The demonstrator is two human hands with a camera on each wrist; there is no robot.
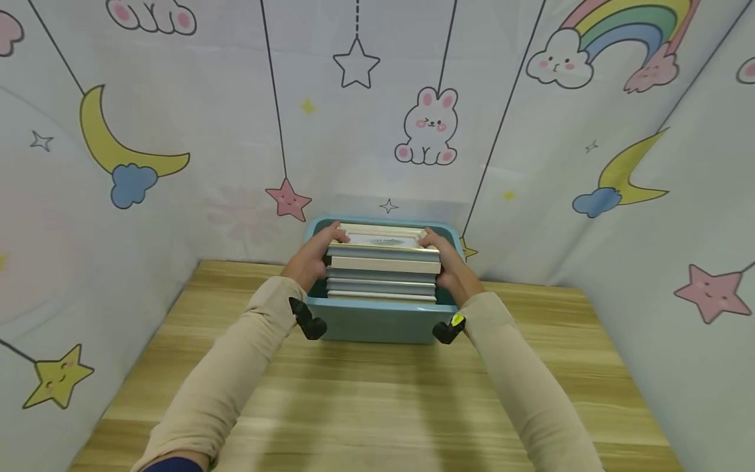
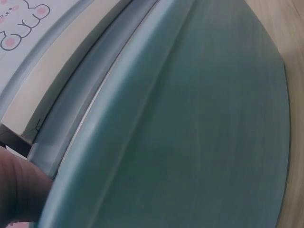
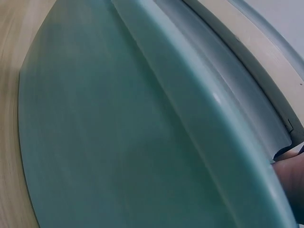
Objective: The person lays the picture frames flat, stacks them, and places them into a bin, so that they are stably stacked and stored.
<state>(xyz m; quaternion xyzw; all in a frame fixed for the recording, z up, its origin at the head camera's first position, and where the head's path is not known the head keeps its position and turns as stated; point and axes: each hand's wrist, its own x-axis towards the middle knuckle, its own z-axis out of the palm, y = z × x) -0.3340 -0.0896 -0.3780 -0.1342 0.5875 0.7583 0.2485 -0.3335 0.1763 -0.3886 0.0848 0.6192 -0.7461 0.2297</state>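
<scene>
A stack of several picture frames (image 1: 383,265), white, cream and grey-blue, lies flat inside a teal plastic bin (image 1: 377,324). The topmost frame shows a pale face with a small grey print. My left hand (image 1: 311,257) grips the stack's left end, its fingertips curled over the upper frames. At the opposite end my right hand (image 1: 453,265) holds the stack the same way. In the left wrist view a thumb (image 2: 21,190) presses by the frame ends, just inside the bin's rim. The right wrist view catches part of the right hand (image 3: 289,175) beside the frames; most of it is hidden.
The bin stands on a wood-grain table (image 1: 377,406), close against a white cloth backdrop (image 1: 230,98) printed with stars, moons and a bunny. The cloth also closes off both sides of the table. A small dark camera sits at each wrist.
</scene>
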